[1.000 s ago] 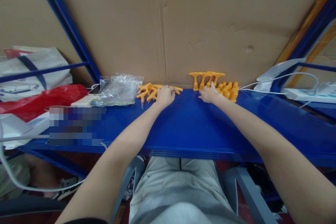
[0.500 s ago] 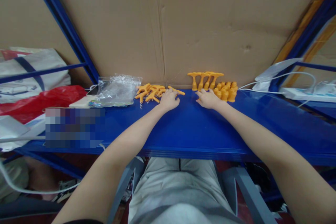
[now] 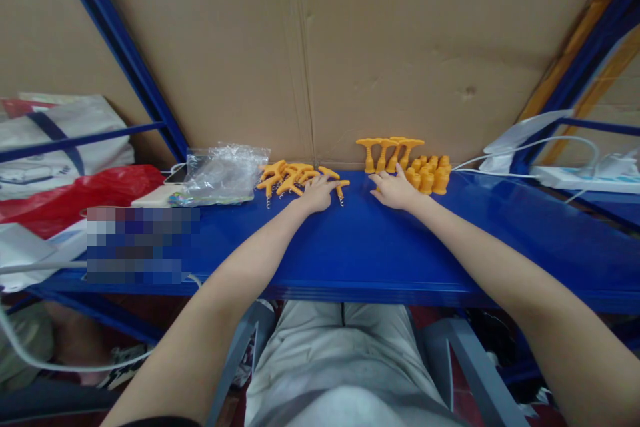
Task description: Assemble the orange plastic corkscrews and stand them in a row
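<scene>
My left hand is closed on a corkscrew with a yellow-orange handle; its metal spiral points down beside my fingers. Behind and left of this hand lies a pile of similar corkscrews, some spirals showing. My right hand rests low over the shelf with its fingers apart, and I see nothing held in it. Just beyond its fingertips stand several T-shaped corkscrews with their spirals covered by yellow sleeves. A cluster of short yellow sleeves stands upright right beside that hand, partly hidden by it.
The blue shelf ends at a cardboard wall. Clear plastic bags lie left of the pile, with a red bag farther left. On the right are a power strip and white cables. Part of another person shows at lower left.
My left hand has shifted slightly left and toward me. The corkscrew beside it now shows its spiral pointing down. The right hand's index finger has lifted; that hand has barely moved otherwise.
</scene>
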Demonstrator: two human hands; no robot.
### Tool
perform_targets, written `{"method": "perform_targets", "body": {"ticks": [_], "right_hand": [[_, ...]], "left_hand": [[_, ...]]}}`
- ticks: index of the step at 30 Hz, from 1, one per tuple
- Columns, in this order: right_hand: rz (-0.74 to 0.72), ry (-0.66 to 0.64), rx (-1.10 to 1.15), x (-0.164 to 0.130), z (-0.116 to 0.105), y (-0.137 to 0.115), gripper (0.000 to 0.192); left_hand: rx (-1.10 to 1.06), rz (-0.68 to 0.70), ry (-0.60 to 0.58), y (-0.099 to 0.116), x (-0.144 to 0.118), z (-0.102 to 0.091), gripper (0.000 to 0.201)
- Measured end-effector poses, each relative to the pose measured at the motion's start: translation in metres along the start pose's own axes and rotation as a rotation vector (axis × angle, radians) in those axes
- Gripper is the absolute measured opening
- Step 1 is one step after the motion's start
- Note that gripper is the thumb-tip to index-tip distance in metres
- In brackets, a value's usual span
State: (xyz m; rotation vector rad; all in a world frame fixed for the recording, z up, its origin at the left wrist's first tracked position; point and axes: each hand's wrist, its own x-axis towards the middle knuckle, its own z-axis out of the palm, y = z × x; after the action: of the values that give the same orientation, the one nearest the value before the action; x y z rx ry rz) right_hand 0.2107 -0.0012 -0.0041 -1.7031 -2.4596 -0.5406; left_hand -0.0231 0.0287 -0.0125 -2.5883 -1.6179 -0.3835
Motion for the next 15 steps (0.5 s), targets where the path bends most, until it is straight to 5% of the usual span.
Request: {"method": "perform_targets", "body": {"ticks": [10, 15], "right_hand": [[0.167, 0.010, 0.097, -0.002, -0.022, -0.003, 0.054], [0.197, -0.091, 0.056, -0.002, -0.026, 0.008, 0.044]], "left_hand": [[0.144, 0.076, -0.067, 0.006, -0.005, -0.014, 0.052], [0.106, 0.052, -0.161, 0.010, -0.003, -0.017, 0.049]]}}
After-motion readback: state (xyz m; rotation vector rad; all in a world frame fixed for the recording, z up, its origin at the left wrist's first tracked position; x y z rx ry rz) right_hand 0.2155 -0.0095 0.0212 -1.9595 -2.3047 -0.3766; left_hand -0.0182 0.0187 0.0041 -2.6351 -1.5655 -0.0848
